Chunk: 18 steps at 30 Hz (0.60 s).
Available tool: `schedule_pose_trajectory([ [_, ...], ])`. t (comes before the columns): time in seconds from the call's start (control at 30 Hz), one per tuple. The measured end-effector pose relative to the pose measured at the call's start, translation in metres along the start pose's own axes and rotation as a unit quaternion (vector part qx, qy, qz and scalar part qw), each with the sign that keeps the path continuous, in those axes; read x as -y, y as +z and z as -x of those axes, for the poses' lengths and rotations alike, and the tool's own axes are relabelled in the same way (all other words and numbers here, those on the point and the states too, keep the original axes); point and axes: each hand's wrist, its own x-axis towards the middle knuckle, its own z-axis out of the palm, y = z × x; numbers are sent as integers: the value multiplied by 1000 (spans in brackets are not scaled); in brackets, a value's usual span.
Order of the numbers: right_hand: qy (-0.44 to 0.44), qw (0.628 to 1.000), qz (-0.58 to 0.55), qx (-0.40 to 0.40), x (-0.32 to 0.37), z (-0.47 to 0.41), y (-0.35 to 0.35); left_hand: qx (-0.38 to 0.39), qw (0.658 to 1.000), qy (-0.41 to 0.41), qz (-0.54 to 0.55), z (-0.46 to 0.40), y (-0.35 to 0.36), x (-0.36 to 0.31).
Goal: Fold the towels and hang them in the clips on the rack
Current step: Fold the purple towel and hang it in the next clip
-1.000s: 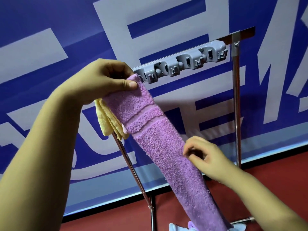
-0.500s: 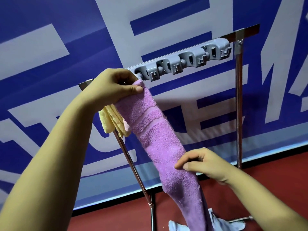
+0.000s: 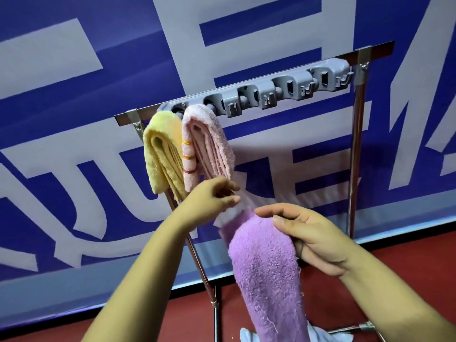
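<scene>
Two folded towels, a yellow towel (image 3: 161, 154) and a pink towel (image 3: 208, 144), hang clipped on the rack (image 3: 271, 91), while the purple towel (image 3: 266, 272) is unhung, left hand (image 3: 209, 201) fingers pinching its upper end, right hand (image 3: 311, 233) fingers curled around its fold.
</scene>
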Motion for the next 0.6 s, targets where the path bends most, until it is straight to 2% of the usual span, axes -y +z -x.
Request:
schedule_pose_trajectory([
  [0.17, -16, 999, -27, -21, -8, -8, 3, -11, 989, -10, 146, 29, 10, 7],
  [0.3, -41, 997, -59, -37, -10, -15, 3, -59, 961, -13, 269, 56, 26, 6],
  [0.4, -55, 996, -58, -28, -10, -17, 5, -97, 942, -54, 317, 69, 47, 15],
  [0.5, -56, 997, -30, -48, -9, -18, 8, -103, 917, -91, 375, 74, 58, 19],
  [0.6, -43, 998, -20, -38, -8, -17, 11, -144, 898, -71, 410, 73, 59, 16],
])
